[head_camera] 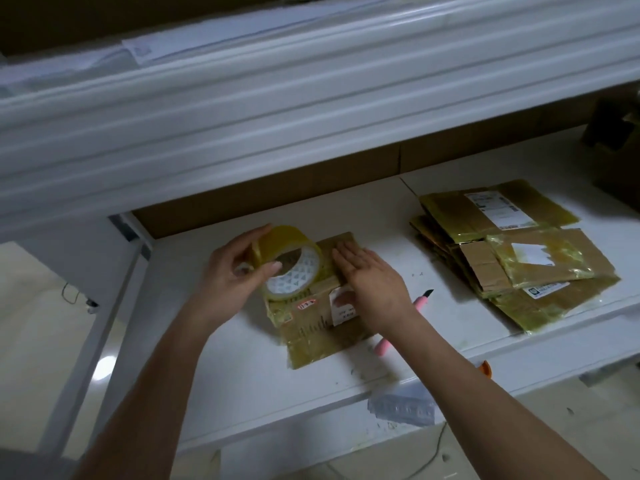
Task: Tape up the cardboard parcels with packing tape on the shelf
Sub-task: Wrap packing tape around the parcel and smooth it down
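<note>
Two hands tape a flat cardboard parcel on a white shelf.

The left hand (230, 271) holds the tape roll (289, 263), fingers and thumb curled around its rim, tilted over the far left part of the parcel (311, 327). The right hand (372, 282) lies flat on the parcel, fingers straight and together, pressing it down just right of the roll. A pink knife (420, 301) lies on the shelf (242, 368) partly under the right forearm. A stack of taped parcels (512, 258) sits well apart to the right.
</note>
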The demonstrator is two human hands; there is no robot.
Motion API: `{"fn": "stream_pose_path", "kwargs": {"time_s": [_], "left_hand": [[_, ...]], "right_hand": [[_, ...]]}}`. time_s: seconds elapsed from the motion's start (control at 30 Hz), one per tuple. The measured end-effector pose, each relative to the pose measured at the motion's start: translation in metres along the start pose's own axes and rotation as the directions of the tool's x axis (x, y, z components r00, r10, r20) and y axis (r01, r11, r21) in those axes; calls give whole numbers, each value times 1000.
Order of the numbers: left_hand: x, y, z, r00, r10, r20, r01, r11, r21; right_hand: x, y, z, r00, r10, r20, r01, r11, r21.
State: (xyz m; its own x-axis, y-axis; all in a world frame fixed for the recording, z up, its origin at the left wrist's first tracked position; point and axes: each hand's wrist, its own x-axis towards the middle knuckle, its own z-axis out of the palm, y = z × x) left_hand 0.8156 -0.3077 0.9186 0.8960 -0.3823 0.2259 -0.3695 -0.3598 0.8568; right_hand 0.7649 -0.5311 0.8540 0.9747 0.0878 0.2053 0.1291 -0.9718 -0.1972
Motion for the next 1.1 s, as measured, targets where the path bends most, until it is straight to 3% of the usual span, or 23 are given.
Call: {"fn": "stream_pose_path", "kwargs": {"time_s": [0.17, 0.33, 0.53, 0.63, 0.73, 0.8, 0.93, 1.1], "left_hand": [[-1, 6, -18, 997, 19, 71, -27, 994, 107], [8, 2, -12, 1000, -2, 1, 2, 975, 223], [-9, 2, -2, 996, -21, -91, 11, 994, -108], [-10, 2, -29, 997, -29, -74, 30, 999, 11], [-26, -15, -50, 984, -170, 54, 162, 978, 132], [-40, -28, -51, 972, -230, 58, 221, 966, 131], [-49, -41, -48, 976, -218, 6, 217, 972, 92], [-52, -49, -53, 970, -241, 18, 240, 969, 58]], "right_hand": [[1, -2, -2, 999, 2, 37, -2, 1000, -13], [5, -22, -14, 998, -5, 61, 12, 993, -117], [4, -19, -5, 999, -29, 34, 32, 995, -91], [4, -16, -4, 998, -31, 60, 35, 997, -70], [5, -15, -7, 997, -18, 77, 24, 996, -83], [8, -20, -9, 997, -3, 79, 11, 995, -101], [6, -36, -5, 999, -10, 48, 19, 981, -194], [7, -27, -4, 996, -58, 62, 65, 991, -117]]}}
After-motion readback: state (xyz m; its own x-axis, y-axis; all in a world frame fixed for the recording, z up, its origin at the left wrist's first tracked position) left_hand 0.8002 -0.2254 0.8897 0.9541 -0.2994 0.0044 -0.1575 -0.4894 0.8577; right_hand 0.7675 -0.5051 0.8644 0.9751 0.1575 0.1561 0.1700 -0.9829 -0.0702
